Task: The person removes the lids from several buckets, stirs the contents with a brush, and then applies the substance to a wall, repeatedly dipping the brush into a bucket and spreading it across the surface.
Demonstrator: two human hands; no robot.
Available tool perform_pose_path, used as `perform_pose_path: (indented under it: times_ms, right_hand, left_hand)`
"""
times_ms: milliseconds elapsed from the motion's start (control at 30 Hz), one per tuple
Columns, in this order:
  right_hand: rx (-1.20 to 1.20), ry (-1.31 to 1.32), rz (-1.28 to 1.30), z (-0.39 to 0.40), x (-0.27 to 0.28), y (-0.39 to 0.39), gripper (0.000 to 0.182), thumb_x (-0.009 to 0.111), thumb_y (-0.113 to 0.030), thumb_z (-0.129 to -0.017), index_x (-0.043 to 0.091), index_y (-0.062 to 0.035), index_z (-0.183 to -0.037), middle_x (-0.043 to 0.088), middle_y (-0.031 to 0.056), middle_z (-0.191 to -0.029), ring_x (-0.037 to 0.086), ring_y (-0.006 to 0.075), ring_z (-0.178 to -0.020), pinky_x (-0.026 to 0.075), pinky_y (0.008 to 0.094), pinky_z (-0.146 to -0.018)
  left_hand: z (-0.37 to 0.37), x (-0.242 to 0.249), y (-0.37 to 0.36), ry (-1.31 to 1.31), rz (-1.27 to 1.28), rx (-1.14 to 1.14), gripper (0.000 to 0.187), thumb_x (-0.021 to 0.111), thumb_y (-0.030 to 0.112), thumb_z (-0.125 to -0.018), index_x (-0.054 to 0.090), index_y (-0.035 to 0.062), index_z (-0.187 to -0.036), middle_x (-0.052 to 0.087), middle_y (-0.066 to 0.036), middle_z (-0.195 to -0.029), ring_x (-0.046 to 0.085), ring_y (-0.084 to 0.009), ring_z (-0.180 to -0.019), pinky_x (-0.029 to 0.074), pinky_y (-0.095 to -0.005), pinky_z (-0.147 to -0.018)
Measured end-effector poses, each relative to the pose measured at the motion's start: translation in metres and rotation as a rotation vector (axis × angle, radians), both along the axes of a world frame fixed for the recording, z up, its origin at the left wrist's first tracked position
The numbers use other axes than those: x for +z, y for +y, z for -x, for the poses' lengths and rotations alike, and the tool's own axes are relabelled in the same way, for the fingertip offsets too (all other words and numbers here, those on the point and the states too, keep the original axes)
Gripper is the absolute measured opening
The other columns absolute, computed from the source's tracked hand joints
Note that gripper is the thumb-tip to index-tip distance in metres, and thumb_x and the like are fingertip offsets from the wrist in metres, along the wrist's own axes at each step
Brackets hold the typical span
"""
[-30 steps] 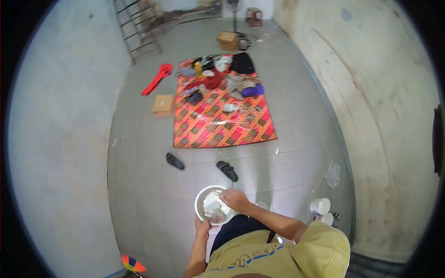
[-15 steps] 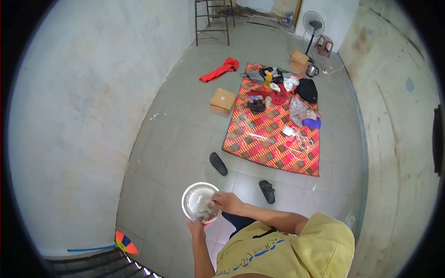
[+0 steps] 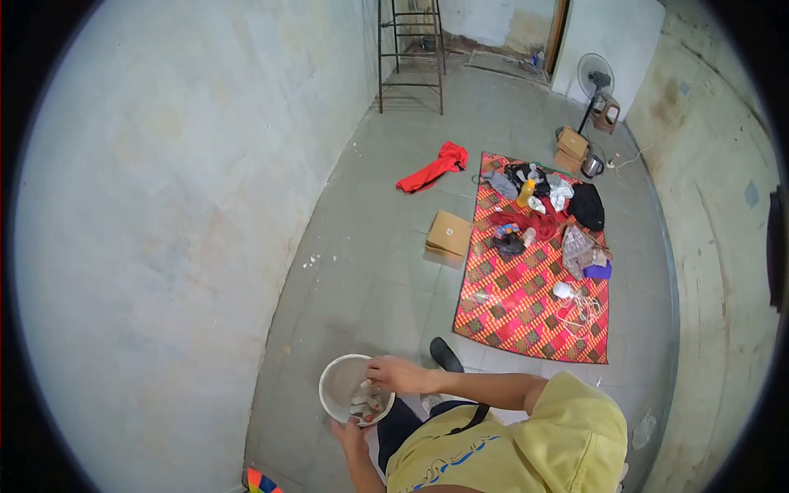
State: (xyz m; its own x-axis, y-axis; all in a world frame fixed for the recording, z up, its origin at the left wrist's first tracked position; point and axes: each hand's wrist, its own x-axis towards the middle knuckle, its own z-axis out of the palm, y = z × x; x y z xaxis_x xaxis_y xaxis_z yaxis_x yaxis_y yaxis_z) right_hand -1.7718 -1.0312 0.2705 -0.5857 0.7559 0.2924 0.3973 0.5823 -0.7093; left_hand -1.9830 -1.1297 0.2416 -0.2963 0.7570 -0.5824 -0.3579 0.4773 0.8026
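A white plastic bucket is held in front of my body, tilted so that its inside shows. Several small greyish-white items lie in it, with a bit of red among them; they are too small to name. My left hand grips the bucket's near rim from below. Over the right side of the rim reaches my right hand, its fingers bent together above the contents. Whether it pinches something pale there is hard to make out. A dark sandal shows just beyond my forearm.
A red patterned mat carries clothes, a yellow bottle and a white cord. Beside it are a cardboard box and red cloth. A metal rack, fan and kettle stand farther back.
My viewpoint has shifted, so the mat, box and rack sit lower and farther right. The bucket is more tilted toward view. My right hand stays over its rim, my left hand beneath.
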Motion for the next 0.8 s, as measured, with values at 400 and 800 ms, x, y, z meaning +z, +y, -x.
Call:
perform_pose_path:
  times_ms: [400,800]
  right_hand:
    - [-0.285,-0.285,-0.057,0.08,-0.03,0.29,0.022,0.061,-0.022,-0.088,0.057,-0.0056,-0.102,0.058,0.0095,-0.1,0.055,0.0278,-0.1,0.043,0.0404,-0.087]
    - [-0.619,-0.309,0.018,-0.032,-0.04,0.581,0.022,0.059,-0.024,-0.088,0.056,-0.0054,-0.1,0.061,0.0114,-0.099,0.055,0.0288,-0.1,0.043,0.0402,-0.083]
  left_hand:
    - [0.064,0.004,0.368,0.024,-0.025,-0.22,0.066,0.042,-0.009,-0.076,0.034,0.0067,-0.139,0.05,-0.024,-0.124,0.066,-0.0392,-0.091,0.063,-0.0481,-0.062]
    - [-0.054,0.016,0.708,0.052,-0.023,-0.459,0.065,0.04,-0.012,-0.073,0.034,0.003,-0.136,0.058,-0.023,-0.111,0.069,-0.0351,-0.078,0.063,-0.0436,-0.053]
